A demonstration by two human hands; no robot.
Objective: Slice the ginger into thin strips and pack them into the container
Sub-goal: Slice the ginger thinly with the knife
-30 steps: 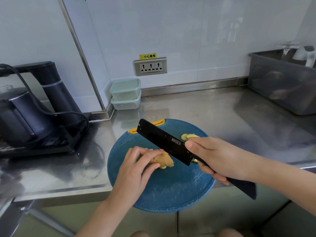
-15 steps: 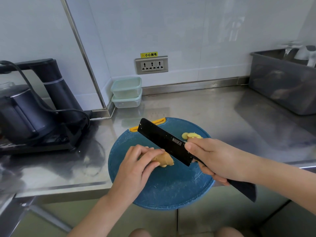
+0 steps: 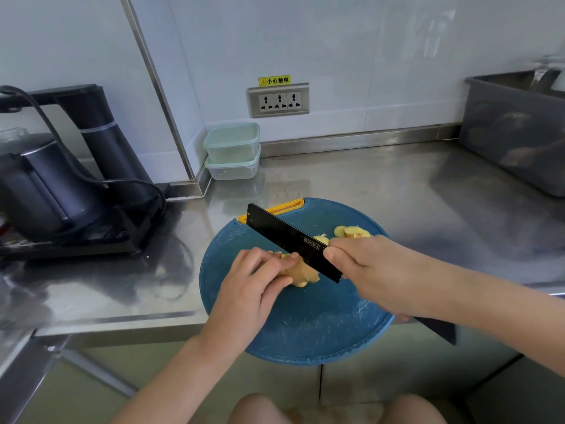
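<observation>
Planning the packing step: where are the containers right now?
Head view: the two stacked containers sit at the back of the steel counter against the wall corner, below and left of the socket panel, beyond the blue cutting board.

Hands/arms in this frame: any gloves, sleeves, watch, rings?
None visible. The left hand and right hand wear no gloves and show no rings. The left forearm and right forearm are uncovered to the frame edge, with no sleeve, watch or wristband.
</observation>
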